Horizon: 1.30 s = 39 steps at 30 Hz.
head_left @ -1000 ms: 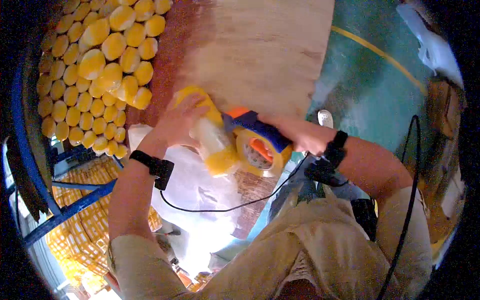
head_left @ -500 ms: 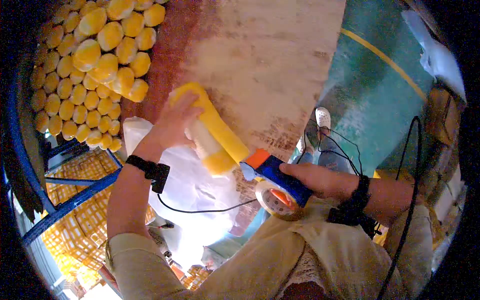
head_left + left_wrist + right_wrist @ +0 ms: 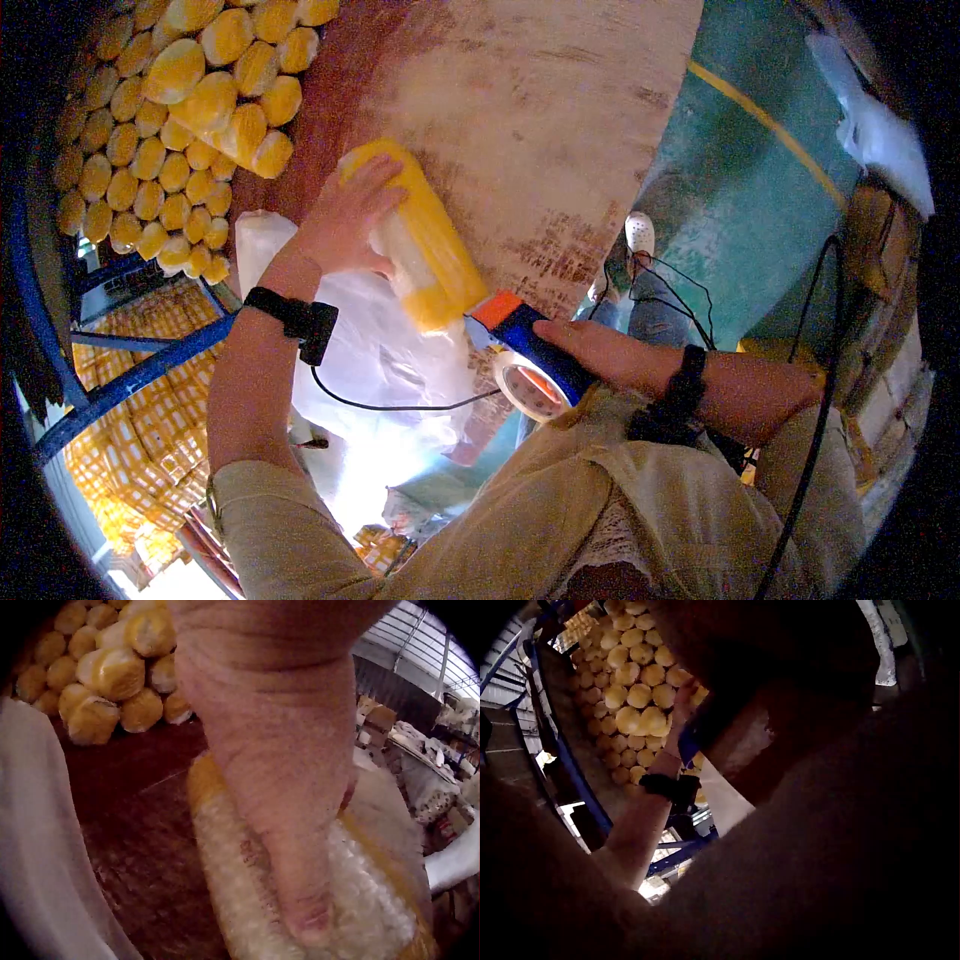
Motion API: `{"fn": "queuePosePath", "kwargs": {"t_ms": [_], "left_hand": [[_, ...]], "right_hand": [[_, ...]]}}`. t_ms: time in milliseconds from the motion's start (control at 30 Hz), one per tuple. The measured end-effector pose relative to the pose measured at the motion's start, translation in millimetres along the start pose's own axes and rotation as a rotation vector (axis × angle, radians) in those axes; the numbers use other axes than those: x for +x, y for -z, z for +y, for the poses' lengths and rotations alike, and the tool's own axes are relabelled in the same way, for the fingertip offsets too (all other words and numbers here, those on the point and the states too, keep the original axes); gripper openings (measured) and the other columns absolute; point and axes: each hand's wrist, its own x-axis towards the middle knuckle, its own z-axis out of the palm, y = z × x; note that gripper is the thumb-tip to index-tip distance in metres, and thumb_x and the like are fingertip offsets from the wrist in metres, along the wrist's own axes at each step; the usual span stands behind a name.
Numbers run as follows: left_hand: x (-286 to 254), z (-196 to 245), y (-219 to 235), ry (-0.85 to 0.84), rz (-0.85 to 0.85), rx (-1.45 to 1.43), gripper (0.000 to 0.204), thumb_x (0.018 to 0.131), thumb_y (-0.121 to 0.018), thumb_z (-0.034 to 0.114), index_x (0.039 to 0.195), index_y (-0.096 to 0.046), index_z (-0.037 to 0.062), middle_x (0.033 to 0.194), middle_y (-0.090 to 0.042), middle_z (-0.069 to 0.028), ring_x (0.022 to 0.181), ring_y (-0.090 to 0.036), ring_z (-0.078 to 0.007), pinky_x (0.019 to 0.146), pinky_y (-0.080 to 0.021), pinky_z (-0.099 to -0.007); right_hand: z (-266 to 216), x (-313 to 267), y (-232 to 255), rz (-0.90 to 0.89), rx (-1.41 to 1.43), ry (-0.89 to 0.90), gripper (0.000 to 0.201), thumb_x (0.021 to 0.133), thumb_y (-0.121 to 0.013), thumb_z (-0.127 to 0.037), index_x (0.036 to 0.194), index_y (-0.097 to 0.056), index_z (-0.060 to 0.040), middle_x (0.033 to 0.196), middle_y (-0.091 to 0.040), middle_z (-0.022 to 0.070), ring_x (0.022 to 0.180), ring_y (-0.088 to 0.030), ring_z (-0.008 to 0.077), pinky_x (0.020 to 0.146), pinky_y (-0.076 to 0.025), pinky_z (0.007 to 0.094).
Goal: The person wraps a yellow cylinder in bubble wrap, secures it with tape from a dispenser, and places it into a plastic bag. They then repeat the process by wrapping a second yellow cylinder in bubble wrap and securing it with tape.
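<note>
A bubble-wrapped bundle with yellow tape along its side and ends lies on the table. My left hand grips its far part from above; in the left wrist view the thumb of the left hand presses on the clear wrap. At the bundle's near end is a blue tape dispenser with an orange front and a tape roll. My right hand holds the dispenser by its body. The right wrist view is mostly dark and hides the right fingers.
Stacked yellow-ended rolls stand at the far left. White plastic wrap lies left of the bundle. A blue metal frame and a yellow-and-white taped pile are at the lower left. A black cable hangs between the wrists.
The right hand with the dispenser has moved from beside the bundle's middle toward my body, to its near end. Yellow tape now shows along the bundle's right side. The left hand keeps its hold.
</note>
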Motion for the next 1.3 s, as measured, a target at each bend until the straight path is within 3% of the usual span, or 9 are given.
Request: {"fn": "queuePosePath", "kwargs": {"t_ms": [167, 267, 367, 667, 800, 1100, 1200, 1233, 1300], "left_hand": [[-24, 21, -19, -0.151, 0.138, 0.186, 0.086, 0.052, -0.076, 0.038, 0.126, -0.042, 0.0114, 0.139, -0.031, -0.0097, 0.132, -0.023, -0.0263, 0.104, -0.016, -0.0518], [-34, 50, -20, -0.091, -0.086, 0.023, 0.081, 0.057, -0.074, 0.036, 0.128, -0.041, 0.0161, 0.139, -0.032, -0.0053, 0.131, -0.024, -0.0243, 0.104, -0.016, -0.0524], [-27, 86, -43, -0.418, 0.058, 0.165, 0.078, 0.057, -0.074, 0.035, 0.127, -0.041, 0.0236, 0.136, -0.036, -0.0003, 0.129, -0.029, -0.0228, 0.104, -0.017, -0.0522], [-26, 93, -42, -0.284, 0.062, 0.057, 0.049, 0.066, -0.064, 0.026, 0.113, -0.051, 0.0297, 0.123, -0.046, 0.0045, 0.123, -0.034, -0.0196, 0.104, -0.021, -0.05], [-27, 88, -59, -0.324, 0.139, 0.1, 0.07, 0.053, -0.074, 0.037, 0.118, -0.049, 0.0272, 0.128, -0.044, 0.0005, 0.124, -0.035, -0.024, 0.101, -0.023, -0.0557], [-31, 89, -54, -0.308, 0.189, 0.045, 0.06, 0.057, -0.07, 0.031, 0.114, -0.052, 0.0271, 0.126, -0.046, 0.0015, 0.122, -0.038, -0.0228, 0.101, -0.024, -0.0536], [-32, 88, -59, -0.287, 0.224, 0.006, 0.057, 0.059, -0.068, 0.026, 0.114, -0.051, 0.0274, 0.127, -0.045, 0.0045, 0.125, -0.034, -0.0188, 0.105, -0.02, -0.0495], [-32, 87, -62, -0.288, 0.229, 0.025, 0.058, 0.059, -0.068, 0.026, 0.114, -0.051, 0.0273, 0.127, -0.045, 0.0047, 0.125, -0.034, -0.0188, 0.105, -0.02, -0.0494], [-33, 86, -66, -0.3, 0.231, 0.051, 0.057, 0.059, -0.068, 0.029, 0.113, -0.052, 0.0269, 0.128, -0.045, 0.0032, 0.125, -0.034, -0.0207, 0.104, -0.02, -0.0513]], "right_hand": [[-3, -2, 2, 0.008, 0.086, 0.02, 0.036, 0.093, -0.041, -0.035, 0.105, -0.055, -0.0049, 0.09, -0.062, 0.0048, 0.072, -0.057, 0.0121, 0.063, -0.047, 0.0255], [-10, -7, 2, -0.022, 0.167, 0.005, 0.036, 0.092, -0.041, -0.036, 0.105, -0.056, -0.0055, 0.09, -0.062, 0.0038, 0.07, -0.056, 0.0116, 0.062, -0.046, 0.0251], [-7, -6, 9, -0.016, 0.103, -0.066, 0.037, 0.092, -0.042, -0.038, 0.103, -0.057, -0.006, 0.089, -0.062, 0.0038, 0.07, -0.056, 0.0114, 0.061, -0.046, 0.0251], [1, -2, 25, -0.014, -0.186, -0.13, 0.048, 0.089, -0.045, -0.045, 0.099, -0.061, -0.0017, 0.08, -0.065, 0.0088, 0.065, -0.062, 0.0146, 0.06, -0.051, 0.0259], [-20, -2, 12, 0.025, -0.003, -0.325, 0.047, 0.088, -0.046, -0.046, 0.097, -0.061, -0.0026, 0.078, -0.065, 0.0081, 0.059, -0.061, 0.0133, 0.055, -0.051, 0.0249], [-51, -11, 6, -0.022, -0.457, 0.133, 0.043, 0.088, -0.047, -0.045, 0.101, -0.059, -0.0053, 0.078, -0.064, 0.005, 0.059, -0.06, 0.011, 0.048, -0.048, 0.0219], [-42, -2, 13, -0.008, -0.148, -0.26, 0.041, 0.088, -0.047, -0.043, 0.102, -0.059, -0.0064, 0.081, -0.064, 0.0045, 0.062, -0.06, 0.0105, 0.05, -0.049, 0.0228], [-34, -4, 15, -0.088, -0.015, -0.137, 0.04, 0.088, -0.048, -0.042, 0.103, -0.059, -0.0074, 0.082, -0.064, 0.004, 0.062, -0.06, 0.0105, 0.052, -0.05, 0.0226], [-25, 8, 23, -0.011, -0.098, -0.287, 0.04, 0.088, -0.049, -0.043, 0.104, -0.059, -0.008, 0.081, -0.064, 0.0044, 0.062, -0.06, 0.0105, 0.053, -0.05, 0.0229]]}}
